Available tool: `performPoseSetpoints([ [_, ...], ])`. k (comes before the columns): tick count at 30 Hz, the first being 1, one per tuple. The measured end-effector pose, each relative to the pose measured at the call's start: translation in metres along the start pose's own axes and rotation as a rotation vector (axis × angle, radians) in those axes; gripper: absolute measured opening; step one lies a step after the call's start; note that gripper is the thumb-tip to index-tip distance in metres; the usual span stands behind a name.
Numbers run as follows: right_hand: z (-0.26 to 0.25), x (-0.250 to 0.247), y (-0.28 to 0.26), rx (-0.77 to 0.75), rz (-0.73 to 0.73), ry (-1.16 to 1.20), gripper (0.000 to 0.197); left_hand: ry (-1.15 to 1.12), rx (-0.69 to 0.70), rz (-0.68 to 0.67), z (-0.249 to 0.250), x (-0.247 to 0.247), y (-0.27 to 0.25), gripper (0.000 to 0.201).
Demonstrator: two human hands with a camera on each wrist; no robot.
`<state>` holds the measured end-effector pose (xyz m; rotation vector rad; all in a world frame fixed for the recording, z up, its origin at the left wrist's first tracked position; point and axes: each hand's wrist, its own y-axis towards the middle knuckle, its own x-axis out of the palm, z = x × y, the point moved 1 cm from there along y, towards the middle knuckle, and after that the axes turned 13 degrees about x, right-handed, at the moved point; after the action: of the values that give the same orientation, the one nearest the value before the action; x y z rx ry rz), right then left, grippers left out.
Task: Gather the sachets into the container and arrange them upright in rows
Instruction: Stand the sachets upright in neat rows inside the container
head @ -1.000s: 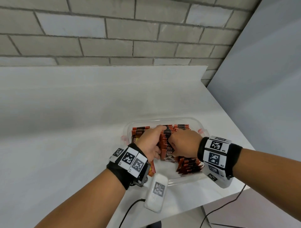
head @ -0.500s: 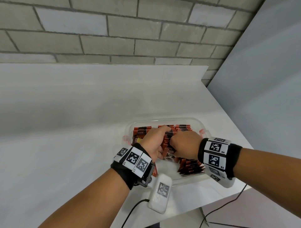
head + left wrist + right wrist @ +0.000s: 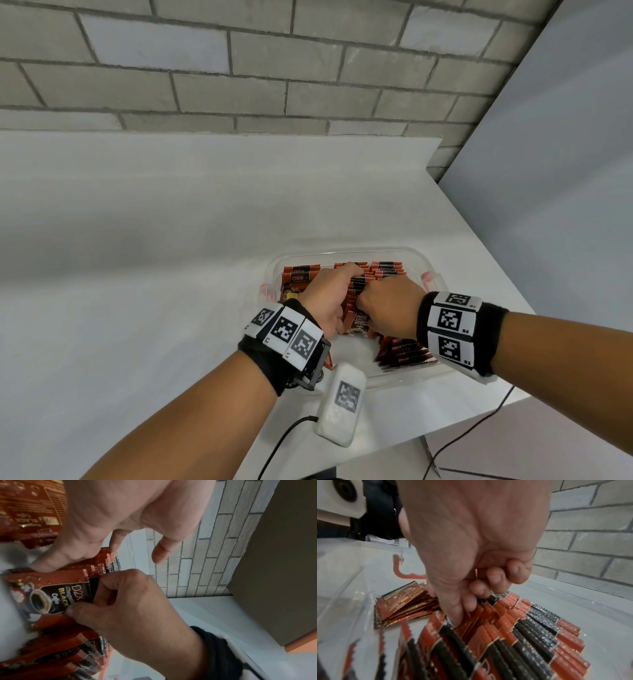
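Note:
A clear plastic container (image 3: 342,253) sits near the table's right front corner. It holds red and black sachets standing in rows (image 3: 387,270) (image 3: 530,626). My left hand (image 3: 329,291) (image 3: 106,520) lies over the left side of the middle row, its fingers pressing the sachets and its thumb free. My right hand (image 3: 387,305) (image 3: 471,534) pinches the front sachets of that row, its thumb on the "Black Coffee" face of the front sachet (image 3: 51,599). A loose stack of sachets (image 3: 404,353) (image 3: 402,605) lies flat at the container's near right.
A white tagged device (image 3: 340,399) with a black cable lies at the table's front edge, just before the container. The container has red latches (image 3: 428,279) (image 3: 406,573) on its ends. A brick wall stands behind and a grey panel to the right.
Both hands stay on the middle row of sachets. They have shifted slightly farther into the container, squeezing the row together.

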<state>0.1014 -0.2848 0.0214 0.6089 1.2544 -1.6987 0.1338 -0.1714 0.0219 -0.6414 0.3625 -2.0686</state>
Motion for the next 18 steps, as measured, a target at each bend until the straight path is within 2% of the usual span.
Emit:
performPoseSetpoints([
  [3, 0.002, -0.001, -0.001, 0.015, -0.015, 0.017, 0.018, -0.013, 0.009, -0.006, 0.000, 0.001, 0.001, 0.021],
  [5, 0.004, -0.001, -0.001, 0.024, -0.018, 0.044, 0.020, -0.037, 0.018, -0.015, -0.001, 0.001, 0.003, 0.015],
  [14, 0.017, -0.002, -0.003, 0.051, -0.022, 0.197, 0.034, -0.037, 0.040, -0.013, -0.004, 0.004, 0.001, 0.016],
  [18, 0.035, -0.009, -0.011, 0.106, 0.011, 0.396, 0.034, -0.005, 0.081, -0.014, -0.001, 0.004, -0.006, 0.017],
])
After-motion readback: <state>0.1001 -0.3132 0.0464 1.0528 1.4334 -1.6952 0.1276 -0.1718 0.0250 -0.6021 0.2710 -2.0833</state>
